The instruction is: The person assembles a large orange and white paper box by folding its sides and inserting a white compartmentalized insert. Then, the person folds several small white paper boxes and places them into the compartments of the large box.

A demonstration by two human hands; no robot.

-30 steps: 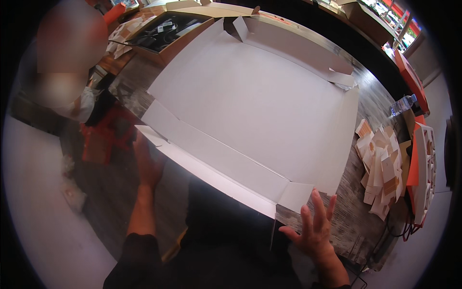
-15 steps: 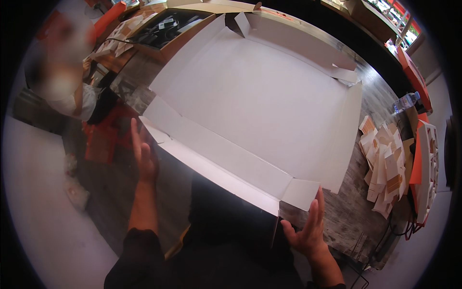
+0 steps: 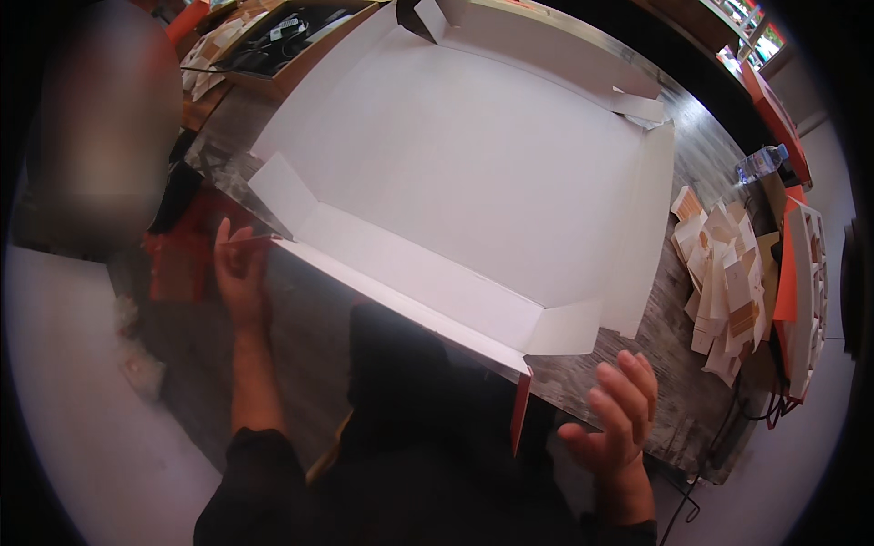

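Note:
A large flat cardboard box (image 3: pixel 473 173), white inside, lies unfolded across the table before me. Its near wall (image 3: pixel 423 268) is partly raised, with corner flaps (image 3: pixel 566 328) angled inward at both ends. A narrow outer flap with a red underside (image 3: pixel 520 409) hangs at the right end of the near edge. At the box's near left corner is my left hand (image 3: pixel 243 278), fingers apart and partly bent, close to a small red flap end; whether it touches is unclear. My right hand (image 3: pixel 622 414) is raised off the near right corner, fingers spread and slightly curved, holding nothing.
Folded white and brown cardboard pieces (image 3: pixel 728 282) are heaped on the right of the table (image 3: pixel 665 391). Behind them lie a clear bottle (image 3: pixel 761 165) and red-and-white trays (image 3: pixel 806 300). A carton of dark items (image 3: pixel 287 41) sits at the far left, near a blurred person (image 3: pixel 109 146).
Both hands have drawn away from the corner flaps: my right hand moved right, my left slightly left and down. The left corner flap stands up more. The person at left appears nearer.

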